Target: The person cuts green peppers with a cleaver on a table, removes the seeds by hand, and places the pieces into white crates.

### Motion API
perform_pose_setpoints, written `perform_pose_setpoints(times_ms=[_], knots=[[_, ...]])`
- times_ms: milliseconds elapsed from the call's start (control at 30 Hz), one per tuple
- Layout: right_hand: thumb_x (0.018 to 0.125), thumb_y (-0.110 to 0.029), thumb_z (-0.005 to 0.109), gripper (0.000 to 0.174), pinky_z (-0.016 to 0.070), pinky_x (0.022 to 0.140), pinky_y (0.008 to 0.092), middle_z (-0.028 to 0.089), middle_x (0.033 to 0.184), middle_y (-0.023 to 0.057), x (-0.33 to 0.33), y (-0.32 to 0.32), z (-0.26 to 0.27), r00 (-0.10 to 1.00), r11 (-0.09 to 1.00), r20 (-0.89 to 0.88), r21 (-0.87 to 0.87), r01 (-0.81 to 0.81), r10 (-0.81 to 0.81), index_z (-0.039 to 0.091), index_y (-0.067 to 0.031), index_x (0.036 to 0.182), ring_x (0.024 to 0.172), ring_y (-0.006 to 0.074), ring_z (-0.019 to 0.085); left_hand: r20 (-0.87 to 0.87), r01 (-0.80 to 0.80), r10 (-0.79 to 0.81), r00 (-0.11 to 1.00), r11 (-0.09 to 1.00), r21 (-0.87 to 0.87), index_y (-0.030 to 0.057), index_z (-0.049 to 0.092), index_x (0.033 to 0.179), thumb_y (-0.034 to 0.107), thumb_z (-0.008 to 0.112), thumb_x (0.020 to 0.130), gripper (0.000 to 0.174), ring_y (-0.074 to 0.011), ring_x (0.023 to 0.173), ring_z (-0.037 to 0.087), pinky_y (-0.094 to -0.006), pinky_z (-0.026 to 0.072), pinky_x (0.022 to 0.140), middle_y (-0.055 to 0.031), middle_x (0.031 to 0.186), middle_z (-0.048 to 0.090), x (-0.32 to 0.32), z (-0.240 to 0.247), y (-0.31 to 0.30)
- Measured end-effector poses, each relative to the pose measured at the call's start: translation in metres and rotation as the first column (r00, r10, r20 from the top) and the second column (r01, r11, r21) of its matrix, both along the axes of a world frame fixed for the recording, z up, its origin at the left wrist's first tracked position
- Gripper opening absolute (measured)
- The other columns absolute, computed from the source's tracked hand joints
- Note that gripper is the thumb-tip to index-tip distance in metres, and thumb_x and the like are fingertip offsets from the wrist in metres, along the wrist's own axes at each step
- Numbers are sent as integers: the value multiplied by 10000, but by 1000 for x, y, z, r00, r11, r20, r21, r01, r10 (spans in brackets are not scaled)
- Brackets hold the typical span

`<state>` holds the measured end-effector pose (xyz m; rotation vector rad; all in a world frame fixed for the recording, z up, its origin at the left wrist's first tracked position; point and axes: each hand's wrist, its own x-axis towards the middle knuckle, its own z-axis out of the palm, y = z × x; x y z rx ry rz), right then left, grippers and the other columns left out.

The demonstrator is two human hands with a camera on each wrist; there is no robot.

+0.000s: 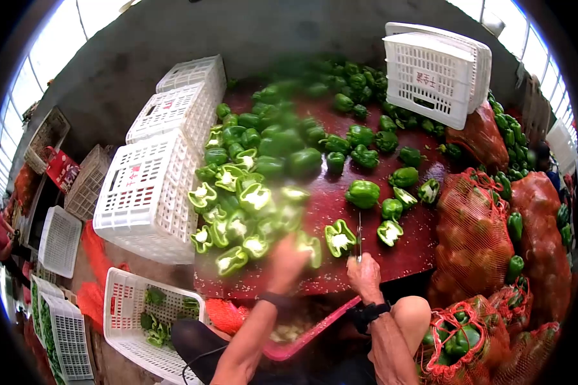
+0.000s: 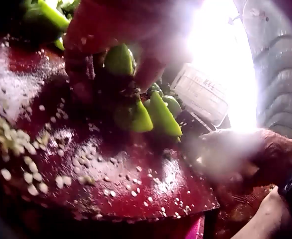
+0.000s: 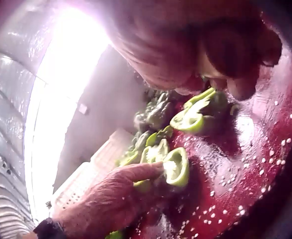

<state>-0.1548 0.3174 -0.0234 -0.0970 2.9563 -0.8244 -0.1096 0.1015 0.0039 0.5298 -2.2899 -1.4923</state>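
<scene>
On the dark red table (image 1: 404, 256), my left hand (image 1: 288, 263) is blurred in the head view and holds a halved green bell pepper (image 1: 309, 249). The right wrist view shows the fingers of that left hand (image 3: 111, 199) at the cut half (image 3: 177, 167), its pale core facing out. My right hand (image 1: 365, 276) grips a knife (image 1: 359, 234), blade pointing away from me; its handle is hidden in the fist. Just left of the blade lies a pepper half (image 1: 340, 238), cut side up. Another half (image 1: 390, 232) lies to the right, near a whole pepper (image 1: 363, 194).
Cut halves (image 1: 231, 260) crowd the table's left side, with whole peppers (image 1: 270, 138) behind. White crates (image 1: 141, 192) line the left edge; more crates (image 1: 430, 77) stand at the back right. Red mesh sacks (image 1: 472, 237) flank the right. A pink-rimmed basin (image 1: 311, 337) sits below the front edge.
</scene>
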Motion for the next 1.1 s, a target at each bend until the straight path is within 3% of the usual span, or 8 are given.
perform_pose_setpoints(times_ms=[267,400,500,633,667,800,867,1100], knots=[[909,-229,625,268,466,443,389,580,633,101,21,-36,47,831,775,525,-597,205,185,586,25,833,472,181,574,26,-25,23,999,997,79,8,564,1357,255,732,770,659,-318,999,676,-423,524,875,-219,1152,691,-14,-44,-14],[912,-249,631,264,474,516,377,605,642,98,26,-86,47,984,889,8,-430,-155,176,601,3,838,576,217,625,-59,-102,112,992,984,145,26,567,1345,102,666,796,563,-210,951,654,-322,546,829,-127,1093,685,-14,-9,-25],[912,-230,612,269,516,612,447,650,737,247,11,-122,61,955,869,106,-452,-202,278,597,37,881,694,378,674,-82,-178,212,974,936,304,-10,578,1321,20,679,813,519,-195,983,657,-292,569,844,-136,1193,658,-17,2,-61],[922,-291,625,299,543,647,526,677,770,251,-10,-169,90,872,832,-25,-287,-475,489,654,7,925,705,437,671,-218,-346,391,894,913,217,-59,551,1339,68,730,816,567,-254,995,662,-323,562,851,-195,1221,648,-18,35,-117],[942,-314,628,316,536,623,509,663,754,235,-10,-174,86,848,819,-144,-220,-530,510,628,1,961,681,412,663,-276,-476,427,861,867,-145,-59,550,1335,94,730,821,566,-290,987,666,-353,551,872,-213,1225,654,-22,27,-136],[964,-336,606,351,532,656,518,663,806,257,-18,-170,77,868,755,-135,-443,-484,477,588,14,971,727,429,664,-191,-417,371,909,807,-417,-65,510,1378,110,685,793,634,-438,1122,576,-455,465,1012,-283,1201,593,-31,23,-176],[962,-330,600,346,542,685,523,669,840,265,-23,-143,113,870,850,22,-226,-475,492,596,14,995,741,444,664,-162,-382,353,922,755,-533,-63,508,1377,96,671,789,630,-442,1108,565,-471,461,1010,-292,1155,585,-34,1,-200],[981,-215,623,196,455,411,303,570,639,61,-75,-36,161,992,788,-75,-603,-128,104,587,-38,903,497,120,565,-373,-416,223,901,690,-592,-38,563,1300,-5,604,803,501,-405,1186,569,-445,463,1042,-238,1248,594,-73,23,-172]])
